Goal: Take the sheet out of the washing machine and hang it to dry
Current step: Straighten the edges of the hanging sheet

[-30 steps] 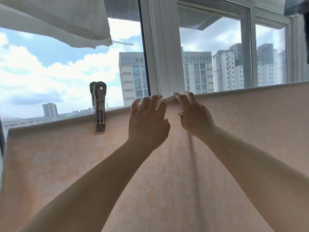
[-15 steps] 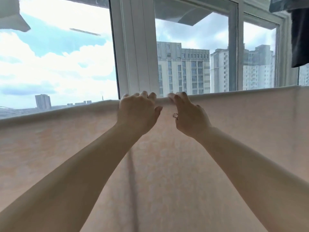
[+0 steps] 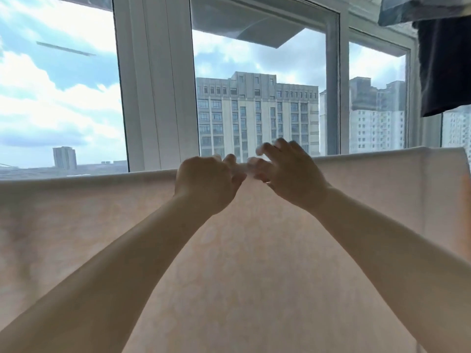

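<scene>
Sheet hangs over rail; left hand grips its top fold to steady it, right hand lifted just above, fingers curled, holding nothing

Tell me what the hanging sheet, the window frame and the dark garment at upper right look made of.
Sheet: thin woven fabric, probably cotton or a blend; pale peach, matte, with a faint floral pattern, and daylight glows through it.
Window frame: smooth white profile with straight ribs, likely painted metal or plastic; the look leaves it open.
Dark garment: soft matte cloth that hangs limp; the fibre cannot be told.
</scene>
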